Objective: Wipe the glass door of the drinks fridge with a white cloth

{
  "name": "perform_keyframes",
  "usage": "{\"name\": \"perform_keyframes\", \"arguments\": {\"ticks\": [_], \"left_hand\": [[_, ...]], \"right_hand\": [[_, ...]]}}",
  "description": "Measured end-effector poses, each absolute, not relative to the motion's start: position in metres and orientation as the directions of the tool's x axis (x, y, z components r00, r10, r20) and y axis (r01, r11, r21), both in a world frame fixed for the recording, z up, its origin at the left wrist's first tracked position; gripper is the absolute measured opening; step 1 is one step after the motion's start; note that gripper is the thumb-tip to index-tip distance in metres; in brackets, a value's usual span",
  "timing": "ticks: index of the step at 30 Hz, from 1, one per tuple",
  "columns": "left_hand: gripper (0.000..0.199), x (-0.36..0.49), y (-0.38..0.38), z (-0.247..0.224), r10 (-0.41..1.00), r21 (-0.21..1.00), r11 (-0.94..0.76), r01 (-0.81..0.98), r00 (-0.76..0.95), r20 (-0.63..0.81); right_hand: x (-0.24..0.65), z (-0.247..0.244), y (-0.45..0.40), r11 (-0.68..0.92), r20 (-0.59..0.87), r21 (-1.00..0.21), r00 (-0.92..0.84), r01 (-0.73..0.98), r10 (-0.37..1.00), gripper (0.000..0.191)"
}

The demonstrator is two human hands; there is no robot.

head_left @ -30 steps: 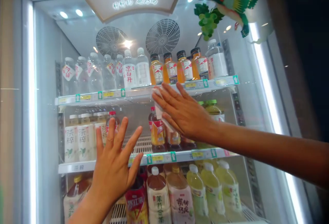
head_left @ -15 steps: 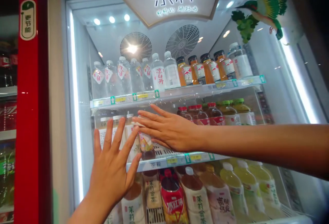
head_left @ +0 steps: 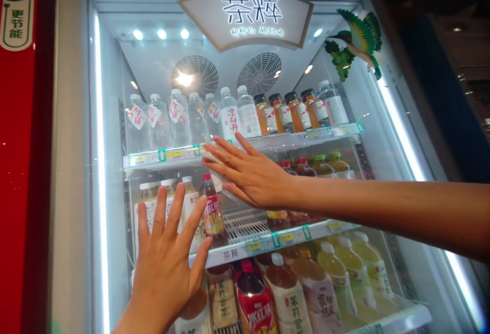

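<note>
My right hand [head_left: 252,173] reaches in from the right and lies flat, its fingers stretched out over a white wipe [head_left: 215,173] pressed to the glass door of a lit drinks fridge [head_left: 71,170]. Only the wipe's left and lower edges show; my palm and fingers cover the remainder. Lower on the left, my left hand [head_left: 168,252] is open, fingers spread, with nothing in it. It faces the glass, but I cannot tell whether it touches. Behind the glass, just right of its fingertips, stands a red-labelled tea bottle [head_left: 213,214].
Upright bottles fill several shelves: clear water bottles [head_left: 229,114] above, large tea bottles [head_left: 254,303] below. A fan-shaped sign [head_left: 248,17] tops the fridge, and a bird sticker [head_left: 360,40] is at upper right. A red cabinet [head_left: 17,170] adjoins on the left.
My right hand and the wipe have moved up over the glass, uncovering the red-labelled tea bottle. My left hand keeps its spread pose. The view has shifted slightly.
</note>
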State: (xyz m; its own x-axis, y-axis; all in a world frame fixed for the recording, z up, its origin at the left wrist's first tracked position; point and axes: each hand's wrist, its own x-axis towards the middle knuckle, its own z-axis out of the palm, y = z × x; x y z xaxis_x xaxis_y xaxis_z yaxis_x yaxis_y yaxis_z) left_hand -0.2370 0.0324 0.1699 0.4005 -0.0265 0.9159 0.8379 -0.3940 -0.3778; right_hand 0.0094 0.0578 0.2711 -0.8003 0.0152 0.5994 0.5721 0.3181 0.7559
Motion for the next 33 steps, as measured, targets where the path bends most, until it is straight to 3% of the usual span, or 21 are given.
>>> {"name": "perform_keyframes", "arguments": {"ticks": [5,9,11,15,17,21,26,30,33], "left_hand": [[0.074,-0.206,0.032,0.169,-0.034,-0.381,-0.447,0.809,0.411,0.911],[0.073,-0.174,0.033,0.17,-0.064,-0.396,-0.464,0.793,0.415,0.907],[0.073,-0.154,0.034,0.173,-0.077,-0.402,-0.47,0.786,0.417,0.906],[0.074,-0.103,0.036,0.181,-0.088,-0.417,-0.473,0.776,0.43,0.899],[0.072,-0.075,0.036,0.185,-0.105,-0.433,-0.473,0.768,0.438,0.893],[0.067,-0.019,0.036,0.19,-0.138,-0.463,-0.473,0.75,0.455,0.879],[0.067,0.035,0.042,0.194,-0.167,-0.501,-0.453,0.738,0.481,0.86],[0.066,0.063,0.049,0.2,-0.171,-0.504,-0.436,0.746,0.481,0.86],[0.065,0.075,0.052,0.208,-0.164,-0.509,-0.42,0.751,0.489,0.857]], "right_hand": [[0.057,0.277,0.061,0.349,0.367,0.871,-0.93,0.346,0.008,0.061],[0.121,0.297,0.065,0.245,0.607,0.772,-0.795,0.587,-0.007,0.066],[0.15,0.292,0.064,0.226,0.62,0.765,-0.784,0.603,-0.006,0.067],[0.2,0.273,0.061,0.269,0.387,0.887,-0.922,0.375,0.008,0.063],[0.223,0.276,0.06,0.245,0.449,0.865,-0.894,0.437,0.008,0.061],[0.263,0.282,0.058,0.177,0.691,0.704,-0.721,0.688,0.055,0.06],[0.298,0.272,0.055,0.237,0.531,0.816,-0.846,0.527,0.054,0.062],[0.321,0.288,0.058,0.189,0.724,0.675,-0.689,0.713,0.012,0.059],[0.333,0.294,0.062,0.203,0.705,0.692,-0.709,0.693,0.017,0.062]]}}
